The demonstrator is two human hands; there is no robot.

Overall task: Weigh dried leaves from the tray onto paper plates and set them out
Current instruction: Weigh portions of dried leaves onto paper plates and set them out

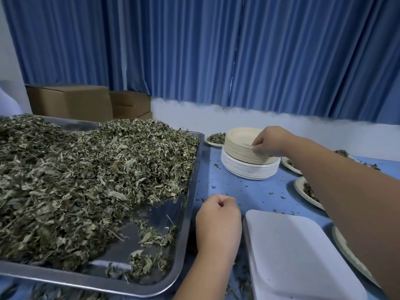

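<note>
The right hand [268, 140] pinches the top rim of the stack of round beige paper plates [239, 146]. The left hand [218, 221] is curled into a fist with nothing seen in it, just beside the shallow steel tray [190, 213] heaped with grey-green dried leaves [86, 180].

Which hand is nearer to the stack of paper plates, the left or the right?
Right. The right hand grips the stack of paper plates at its right side. The left hand lies apart, nearer the person, beside the tray rim.
</note>
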